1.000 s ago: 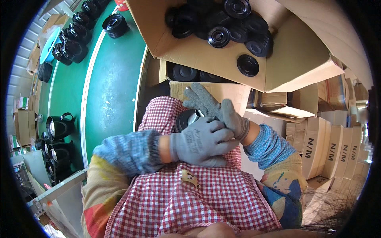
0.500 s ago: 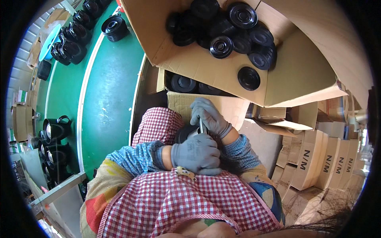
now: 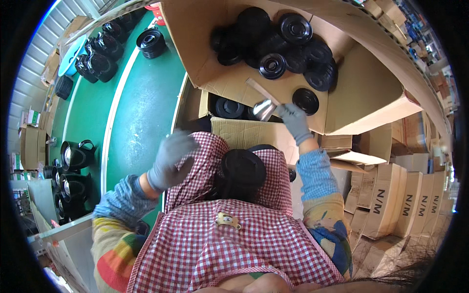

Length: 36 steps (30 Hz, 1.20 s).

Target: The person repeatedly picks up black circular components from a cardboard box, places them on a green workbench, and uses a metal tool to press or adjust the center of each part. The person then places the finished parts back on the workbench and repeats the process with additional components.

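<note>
My right hand, in a grey glove, is raised at the front of the cartons, fingers closed on a shiny metal piece. A flat pale strip crosses beside that piece; whether they are joined is unclear. My left hand, also gloved, hovers over my left thigh by the green bench, slightly blurred, thumb apart and nothing visible in it. Between my thighs rests a black round-topped object, touched by neither hand; its lower part is dark and hard to make out.
A large open carton holds several black round lids. Below it, another box contains black round parts. On the green bench to the left stand black pots and a stack of black discs. Cartons are piled at right.
My hands have parted from above my lap. The right moved forward and right with the metal piece; the left moved left. The black round-topped object on my lap now shows.
</note>
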Tool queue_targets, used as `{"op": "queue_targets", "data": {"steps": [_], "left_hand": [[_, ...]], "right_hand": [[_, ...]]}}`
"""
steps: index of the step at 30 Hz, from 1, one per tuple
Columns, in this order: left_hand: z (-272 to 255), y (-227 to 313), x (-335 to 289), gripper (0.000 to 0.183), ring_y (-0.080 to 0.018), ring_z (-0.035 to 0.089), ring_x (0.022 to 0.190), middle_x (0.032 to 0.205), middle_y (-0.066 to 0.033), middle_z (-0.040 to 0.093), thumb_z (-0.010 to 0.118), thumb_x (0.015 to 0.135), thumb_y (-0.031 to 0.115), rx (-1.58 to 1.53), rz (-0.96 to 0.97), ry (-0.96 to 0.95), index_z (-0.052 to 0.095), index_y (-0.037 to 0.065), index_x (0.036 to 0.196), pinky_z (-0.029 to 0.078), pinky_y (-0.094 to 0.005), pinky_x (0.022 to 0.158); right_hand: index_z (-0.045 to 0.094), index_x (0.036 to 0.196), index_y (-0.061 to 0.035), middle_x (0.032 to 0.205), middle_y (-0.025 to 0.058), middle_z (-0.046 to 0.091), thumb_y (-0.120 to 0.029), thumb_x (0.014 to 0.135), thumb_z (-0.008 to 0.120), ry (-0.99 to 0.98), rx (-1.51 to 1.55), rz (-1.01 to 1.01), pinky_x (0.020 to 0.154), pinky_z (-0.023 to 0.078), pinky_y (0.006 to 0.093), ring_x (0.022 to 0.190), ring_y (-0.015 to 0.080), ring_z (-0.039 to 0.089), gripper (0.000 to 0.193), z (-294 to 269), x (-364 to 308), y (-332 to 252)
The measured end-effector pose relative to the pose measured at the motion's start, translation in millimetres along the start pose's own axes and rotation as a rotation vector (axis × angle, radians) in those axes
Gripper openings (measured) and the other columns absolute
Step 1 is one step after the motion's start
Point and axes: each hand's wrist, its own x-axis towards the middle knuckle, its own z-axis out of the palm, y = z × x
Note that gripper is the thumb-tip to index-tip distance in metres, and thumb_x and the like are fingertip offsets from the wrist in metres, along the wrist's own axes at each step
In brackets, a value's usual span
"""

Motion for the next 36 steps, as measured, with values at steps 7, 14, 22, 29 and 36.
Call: {"op": "queue_targets", "data": {"steps": [7,14,22,29,36], "left_hand": [[52,13,-35,0.037,-0.0318,0.044,0.138,0.154,-0.0066,0.044,0.066,0.086,0.028,0.393,0.576,-0.458,0.069,0.025,0.123,0.039,-0.0507,0.114],[-9,-19,-47,0.025,-0.0424,0.05,0.132,0.156,-0.0208,0.039,0.075,0.075,0.009,0.096,-0.203,-0.278,0.068,0.01,0.099,0.051,-0.0464,0.099],[-123,-165,-136,0.03,-0.0124,0.063,0.084,0.097,-0.0001,0.061,0.069,0.098,0.022,-0.818,-0.731,1.194,0.058,0.007,0.123,0.057,-0.0328,0.081],[-213,-450,-182,0.035,-0.0295,0.06,0.089,0.105,-0.0143,0.059,0.075,0.089,0.029,-0.021,-1.025,1.516,0.061,0.001,0.103,0.048,-0.0432,0.084],[-230,-532,-167,0.024,-0.0151,0.059,0.072,0.101,-0.0092,0.061,0.07,0.093,0.015,-0.281,-0.987,1.638,0.056,0.006,0.11,0.051,-0.0316,0.059]], "right_hand": [[0.063,0.127,-0.019,0.13,0.0176,0.062,-0.05,0.097,0.053,0.322,-0.66,0.217,0.09,0.051,0.0518,0.114,0.0414,0.062,0.044,29,65,41],[0.063,0.128,-0.0018,0.123,0.0212,0.065,-0.024,0.097,0.062,0.171,-0.228,-0.349,0.095,0.048,0.0448,0.113,0.0385,0.061,0.039,23,28,-16],[0.069,0.117,0.0047,0.117,0.0173,0.07,-0.014,0.098,0.06,-0.042,-0.112,-0.049,0.096,0.051,0.0378,0.108,0.0286,0.066,0.028,48,-112,14],[0.072,0.105,0.0013,0.104,0.0205,0.073,-0.017,0.092,0.061,-0.034,-0.583,-0.218,0.091,0.052,0.0454,0.099,0.0375,0.067,0.025,60,-124,-12],[0.073,0.1,-0.0013,0.1,0.0198,0.073,-0.02,0.089,0.063,-0.064,-0.706,-0.146,0.087,0.052,0.046,0.095,0.0373,0.068,0.024,78,-121,-36]]}}
